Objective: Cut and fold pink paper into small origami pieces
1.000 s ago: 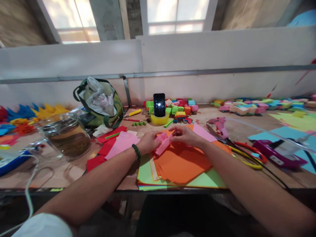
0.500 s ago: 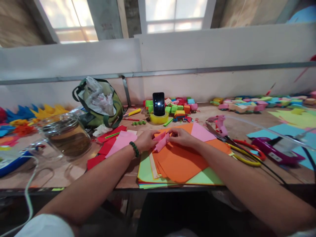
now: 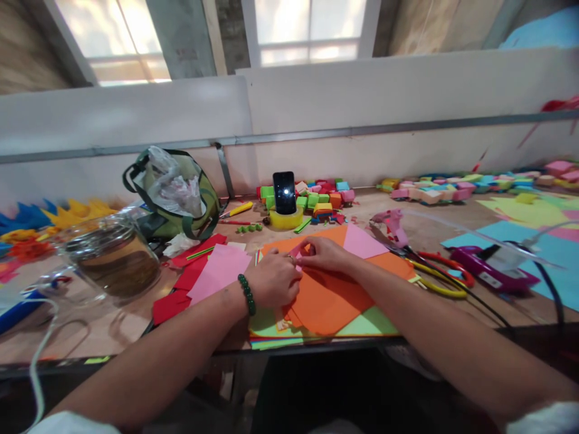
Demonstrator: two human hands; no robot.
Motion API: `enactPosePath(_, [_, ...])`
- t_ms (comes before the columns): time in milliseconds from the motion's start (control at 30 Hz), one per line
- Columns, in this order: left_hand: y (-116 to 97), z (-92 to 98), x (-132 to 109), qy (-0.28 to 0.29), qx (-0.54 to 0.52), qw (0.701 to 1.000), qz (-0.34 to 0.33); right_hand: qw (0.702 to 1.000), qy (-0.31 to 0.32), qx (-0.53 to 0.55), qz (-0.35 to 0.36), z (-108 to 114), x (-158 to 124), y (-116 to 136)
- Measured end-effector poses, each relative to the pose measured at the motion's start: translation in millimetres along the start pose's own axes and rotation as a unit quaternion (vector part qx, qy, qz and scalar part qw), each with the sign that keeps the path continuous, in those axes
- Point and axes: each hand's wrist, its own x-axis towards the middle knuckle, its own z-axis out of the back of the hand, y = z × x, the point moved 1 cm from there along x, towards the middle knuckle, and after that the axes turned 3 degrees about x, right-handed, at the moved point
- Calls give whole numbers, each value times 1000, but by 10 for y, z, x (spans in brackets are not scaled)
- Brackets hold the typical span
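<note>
My left hand, with a green bead bracelet at the wrist, is curled over a small folded piece of pink paper. My right hand pinches the same piece from the other side, thumb and fingertips close to the left ones. Most of the folded paper is hidden behind my fingers. Both hands are over orange sheets, which lie on a stack with light green paper. A flat pink sheet lies left of the stack, partly over red paper.
A phone stands in a yellow tape roll before colourful folded paper pieces. Rightward are a pink glue gun, scissors and a purple power strip. A glass jug and green bag stand left.
My left hand has turned over and closed around the pink paper, covering most of it. My right hand keeps its pinch on it. The view has shifted slightly to the right.
</note>
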Motion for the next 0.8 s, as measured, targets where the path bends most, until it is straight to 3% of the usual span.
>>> enactPosePath(400, [-98, -51, -29, 18, 0, 998, 57, 995, 81, 50, 9, 50, 96, -70])
enactPosePath(800, [-219, -2, -135, 40, 30, 996, 71, 997, 43, 24, -67, 63, 132, -49])
